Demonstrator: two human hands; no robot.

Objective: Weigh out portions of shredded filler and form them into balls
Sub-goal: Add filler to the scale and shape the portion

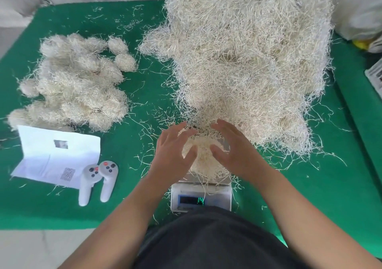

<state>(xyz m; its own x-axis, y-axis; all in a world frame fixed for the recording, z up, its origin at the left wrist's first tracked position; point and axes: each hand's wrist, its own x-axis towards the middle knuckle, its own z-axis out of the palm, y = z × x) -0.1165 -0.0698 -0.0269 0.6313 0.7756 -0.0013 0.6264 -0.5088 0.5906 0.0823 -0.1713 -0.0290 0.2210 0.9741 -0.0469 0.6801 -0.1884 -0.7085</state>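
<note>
Head view: scale (201, 198) digits perhaps "14".

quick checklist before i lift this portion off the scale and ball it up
1. Portion sits on the scale pan: ok.
2. Display reading settled: cannot tell; green digits look like 14, blurred.
3. Portion free of the big filler pile: not ok; strands at its far edge mingle with the pile.
4. Left hand and right hand flank the portion, fingers spread: ok.
5. Hands off the portion during reading: cannot tell.
6. Room beside the finished balls on the green mat: ok.
</note>
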